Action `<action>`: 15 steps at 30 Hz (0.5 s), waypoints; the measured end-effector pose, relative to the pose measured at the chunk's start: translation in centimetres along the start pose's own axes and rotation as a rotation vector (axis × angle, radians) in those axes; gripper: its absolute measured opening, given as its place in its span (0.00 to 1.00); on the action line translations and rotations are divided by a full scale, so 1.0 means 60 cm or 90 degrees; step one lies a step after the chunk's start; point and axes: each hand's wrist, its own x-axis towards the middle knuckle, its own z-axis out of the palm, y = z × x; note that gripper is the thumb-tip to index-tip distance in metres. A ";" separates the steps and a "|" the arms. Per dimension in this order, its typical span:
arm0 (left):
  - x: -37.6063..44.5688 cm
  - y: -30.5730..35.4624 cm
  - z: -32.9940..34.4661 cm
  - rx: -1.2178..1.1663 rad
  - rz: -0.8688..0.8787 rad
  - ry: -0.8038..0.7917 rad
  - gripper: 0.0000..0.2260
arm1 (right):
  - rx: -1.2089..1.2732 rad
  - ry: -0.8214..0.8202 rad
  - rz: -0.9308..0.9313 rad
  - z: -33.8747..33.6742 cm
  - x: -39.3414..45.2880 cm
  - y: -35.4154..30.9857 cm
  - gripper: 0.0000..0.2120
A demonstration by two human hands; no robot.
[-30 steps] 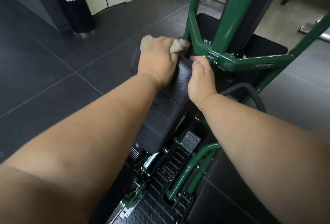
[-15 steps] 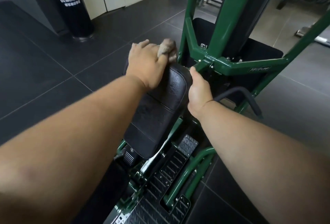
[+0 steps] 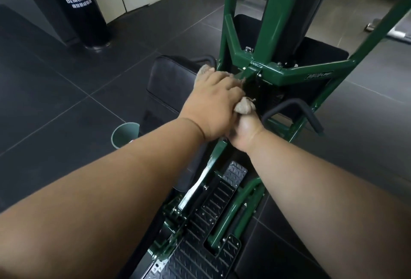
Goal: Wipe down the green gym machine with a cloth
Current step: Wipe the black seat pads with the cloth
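The green gym machine (image 3: 275,23) rises ahead, with a black pad (image 3: 169,85) sloping toward me. My left hand (image 3: 213,105) grips a beige cloth (image 3: 244,107) and presses it onto the pad's upper right corner, right against the green frame joint. Bits of cloth stick out past the fingers and beside the thumb. My right hand (image 3: 244,133) sits just below, clasping the pad's right edge, and my left hand covers most of its fingers.
A black foam handle (image 3: 295,105) juts out to the right of my hands. Diamond-tread footplates (image 3: 195,254) lie below. A green cup (image 3: 124,136) stands on the dark tiled floor at the left. A black punching bag (image 3: 82,12) stands at the far left.
My left hand slid the cloth from the pad's top left across to the right, toward the frame joint, and now overlaps my right hand. The view also shifted right.
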 end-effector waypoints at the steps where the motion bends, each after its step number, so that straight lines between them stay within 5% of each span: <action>1: -0.001 0.002 0.003 0.010 -0.001 0.000 0.16 | -0.010 0.009 0.004 -0.004 -0.005 -0.006 0.14; 8: -0.067 0.043 0.046 0.129 0.056 0.051 0.20 | -0.103 0.044 -0.010 -0.039 -0.032 -0.054 0.32; 15: -0.260 0.029 0.105 0.247 0.181 -0.151 0.26 | -0.340 0.039 -0.111 -0.029 -0.058 -0.063 0.27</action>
